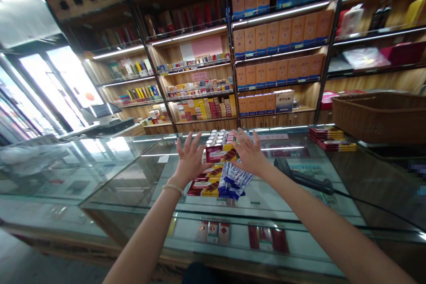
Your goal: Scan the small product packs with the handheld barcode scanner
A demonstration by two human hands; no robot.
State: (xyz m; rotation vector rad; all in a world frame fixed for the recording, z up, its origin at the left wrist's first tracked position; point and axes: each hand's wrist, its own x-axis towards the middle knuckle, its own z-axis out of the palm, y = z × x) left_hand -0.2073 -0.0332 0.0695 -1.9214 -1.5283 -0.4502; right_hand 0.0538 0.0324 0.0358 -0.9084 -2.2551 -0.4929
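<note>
Both my hands reach over a glass counter, fingers spread. My left hand is at the left end of a red and yellow chocolate bar, its thumb close to the wrapper. At the bar's right end is my right hand, partly covering it. Whether either hand touches the bar I cannot tell. Nearer to me lie more chocolate bars in the same wrapper. Beside them is a heap of blue and white snack packets. Several small white-topped containers stand behind the hands.
A black handheld scanner with a cable lies right of my hands. Farther right are stacked chocolate bars and a brown basket. Cigarette packs show under the glass counter. Shelves of boxes line the wall.
</note>
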